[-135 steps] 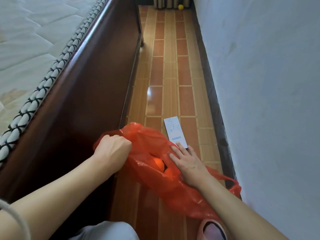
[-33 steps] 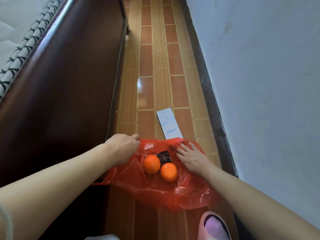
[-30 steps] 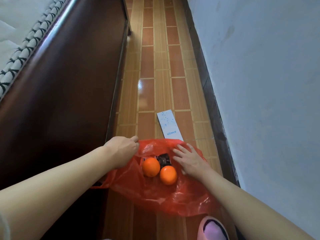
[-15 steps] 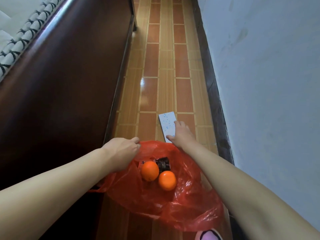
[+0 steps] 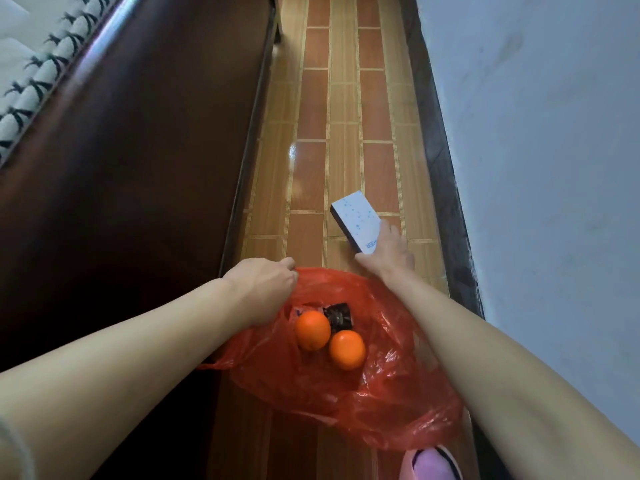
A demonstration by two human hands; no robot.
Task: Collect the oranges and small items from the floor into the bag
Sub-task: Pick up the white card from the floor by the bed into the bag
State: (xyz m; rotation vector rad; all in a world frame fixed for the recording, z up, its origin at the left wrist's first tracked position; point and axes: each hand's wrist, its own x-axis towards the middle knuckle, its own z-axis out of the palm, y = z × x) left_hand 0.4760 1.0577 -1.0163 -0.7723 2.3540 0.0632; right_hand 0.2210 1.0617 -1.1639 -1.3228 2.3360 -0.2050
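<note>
White box (image 5: pixel 356 221), stiff and probably light, tilted up off the floor (image 5: pixel 341 98) just past the red bag (image 5: pixel 346 386). Right hand (image 5: pixel 389 252) pinching its near end; slick card, so better held across both long edges. Left hand (image 5: pixel 266 284) gripping the bag's rim; two oranges (image 5: pixel 312 329) inside.

The right hand (image 5: pixel 389 252) grips a white box (image 5: pixel 356 221), tilted above the floor (image 5: pixel 343 98). The left hand (image 5: pixel 265 282) holds the red bag (image 5: pixel 346 400) open, two oranges (image 5: pixel 312 330) inside.
</note>
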